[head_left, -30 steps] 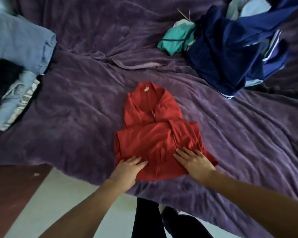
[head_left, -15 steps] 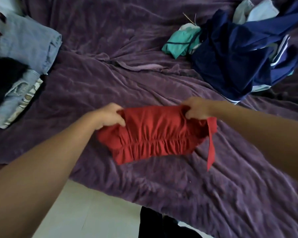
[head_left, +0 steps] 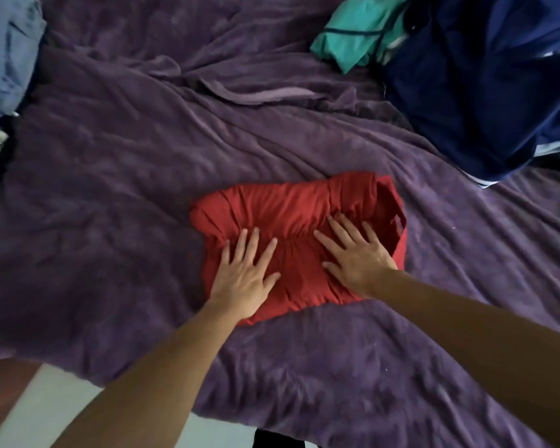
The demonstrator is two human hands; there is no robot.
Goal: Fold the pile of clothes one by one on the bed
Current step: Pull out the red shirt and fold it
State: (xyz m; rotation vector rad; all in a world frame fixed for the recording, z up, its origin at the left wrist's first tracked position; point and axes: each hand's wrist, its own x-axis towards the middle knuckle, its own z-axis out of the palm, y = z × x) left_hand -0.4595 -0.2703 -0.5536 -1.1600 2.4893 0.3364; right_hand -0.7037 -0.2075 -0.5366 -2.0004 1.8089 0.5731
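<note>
The red garment (head_left: 288, 205), earlier gripped, is pressed flat by left hand (head_left: 244, 276) and right hand (head_left: 358, 253), fingers spread; navy pile (head_left: 482, 92) lies at the bed (head_left: 110, 189) far-right corner.

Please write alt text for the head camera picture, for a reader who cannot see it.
A person's left hand and right hand press flat on a folded red garment on a purple blanket. Unfolded navy clothes and a teal garment lie far right; blue denim far left.

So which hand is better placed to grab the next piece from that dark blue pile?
Probably the right hand: it lies flat on the red garment, on the side nearer the dark blue pile at the far right. The left hand presses the other side and would have to cross over.
</note>
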